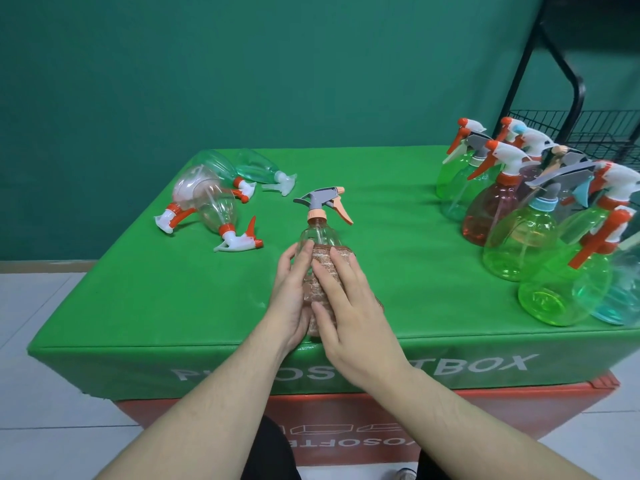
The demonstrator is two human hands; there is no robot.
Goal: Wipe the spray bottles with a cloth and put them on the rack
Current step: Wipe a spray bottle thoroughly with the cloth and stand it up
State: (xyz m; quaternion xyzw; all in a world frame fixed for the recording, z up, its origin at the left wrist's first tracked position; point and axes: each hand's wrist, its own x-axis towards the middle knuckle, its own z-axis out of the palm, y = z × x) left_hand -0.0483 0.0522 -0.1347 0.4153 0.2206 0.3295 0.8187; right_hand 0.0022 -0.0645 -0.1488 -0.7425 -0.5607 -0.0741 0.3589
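We steady the clear plastic spray bottle (320,237) with left hand (291,296), fingers curled round it, right hand (349,306) fingers flat pressing brown cloth (320,271); looks light, slippery, best gripped mid-body.

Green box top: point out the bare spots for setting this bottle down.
Bare green lies between the held bottle and the upright bottles, and along the front-left edge below the lying bottles. The right side is crowded.

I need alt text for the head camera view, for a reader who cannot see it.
Two hands hold a clear spray bottle upright on a green box; the right hand presses a brown cloth against it, the left hand steadies it. Other bottles lie left and stand right.
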